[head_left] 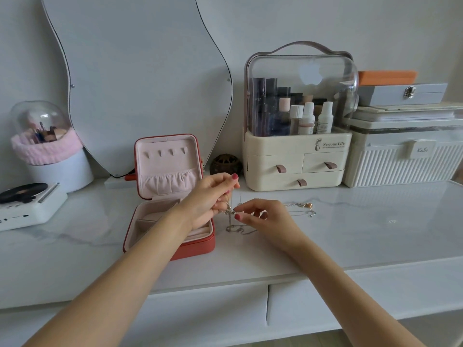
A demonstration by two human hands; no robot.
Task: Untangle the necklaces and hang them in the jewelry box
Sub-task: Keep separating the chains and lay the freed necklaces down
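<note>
A red jewelry box (198, 249) with a pink lining stands open on the white tabletop, its lid upright with a row of small hooks (165, 152) and a gathered pocket. Just right of the box, my left hand (210, 196) pinches a tangled knot of thin chains (229, 211) lifted off the table. My right hand (265, 216) pinches the same knot from the right. The chains' loose ends (235, 229) trail onto the tabletop below. Another necklace with a peach bead (304, 206) lies on the table behind my right hand.
A wavy mirror (140, 83) leans on the wall behind the box. A cream cosmetics organizer (295, 156) and a ribbed white case (400, 161) stand at the back right. A brush holder (47, 146) and a small record player (27, 204) sit at the left.
</note>
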